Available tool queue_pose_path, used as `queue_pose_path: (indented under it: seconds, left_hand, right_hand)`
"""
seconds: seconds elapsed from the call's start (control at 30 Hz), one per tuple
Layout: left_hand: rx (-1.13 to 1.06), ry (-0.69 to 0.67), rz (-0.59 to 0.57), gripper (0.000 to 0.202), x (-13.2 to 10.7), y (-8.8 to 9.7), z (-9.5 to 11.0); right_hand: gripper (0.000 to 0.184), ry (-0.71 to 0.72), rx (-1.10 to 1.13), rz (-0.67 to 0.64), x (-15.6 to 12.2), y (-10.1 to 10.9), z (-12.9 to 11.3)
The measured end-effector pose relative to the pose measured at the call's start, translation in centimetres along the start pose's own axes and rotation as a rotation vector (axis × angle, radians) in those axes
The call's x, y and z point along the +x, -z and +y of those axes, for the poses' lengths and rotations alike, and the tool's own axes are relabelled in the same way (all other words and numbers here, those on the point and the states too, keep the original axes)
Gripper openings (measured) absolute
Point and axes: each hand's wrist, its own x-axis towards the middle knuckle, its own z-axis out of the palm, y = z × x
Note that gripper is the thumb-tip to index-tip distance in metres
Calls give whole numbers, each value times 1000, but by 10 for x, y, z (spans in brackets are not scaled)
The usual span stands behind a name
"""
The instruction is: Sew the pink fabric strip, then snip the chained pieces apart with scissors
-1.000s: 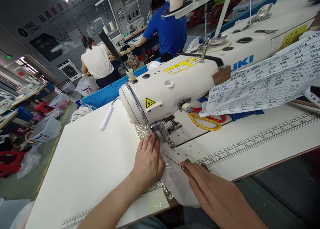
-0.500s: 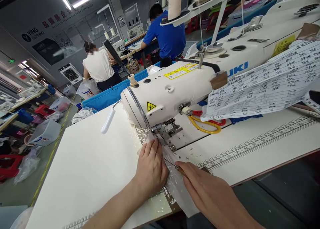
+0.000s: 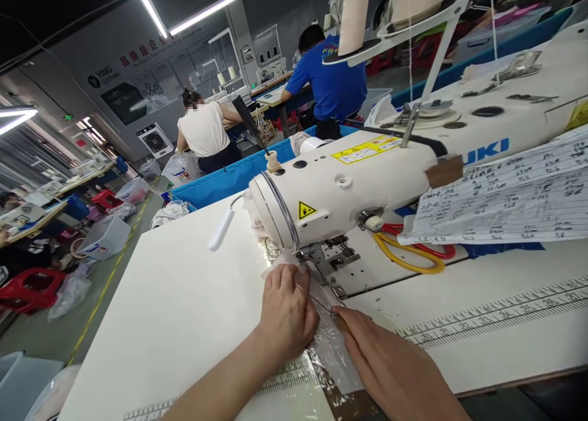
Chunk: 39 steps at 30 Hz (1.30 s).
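Observation:
My left hand (image 3: 285,314) lies flat on a strip of white, glossy fabric (image 3: 331,355), its fingers stretched toward the presser foot (image 3: 307,257) of a white JUKI sewing machine (image 3: 367,176). My right hand (image 3: 390,366) sits just right of it, fingers pinched on a thin metal awl (image 3: 321,303) whose point reaches to the left fingertips. The fabric runs from under the foot back to the table's near edge.
Yellow-handled and red-handled scissors (image 3: 408,252) lie behind the needle plate. A printed sheet (image 3: 509,194) is taped to the machine. The white table (image 3: 174,311) has rulers marked along its front. Two people sit at machines behind; bins and red stools stand at left.
The view has tilted up and the machine sits further right in the frame. Both hands hold the same places on the fabric near the foot.

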Motion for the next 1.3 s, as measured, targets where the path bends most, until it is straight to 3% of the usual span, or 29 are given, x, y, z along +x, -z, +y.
queue_pose_path:
  seconds: [0.3, 0.6, 0.9, 1.3]
  left_hand:
    - [83, -45, 23, 47, 3, -3, -20]
    - [24, -104, 4, 42, -8, 0, 7]
    - [83, -110, 23, 42, -8, -3, 3]
    - [120, -109, -31, 43, -13, 0, 9]
  right_hand:
    - [25, -235, 239, -33, -17, -9, -9]
    - [26, -170, 235, -64, -11, 12, -10]
    - [22, -326, 341, -198, -36, 24, 20]
    - [19, -370, 404, -167, -39, 24, 25]
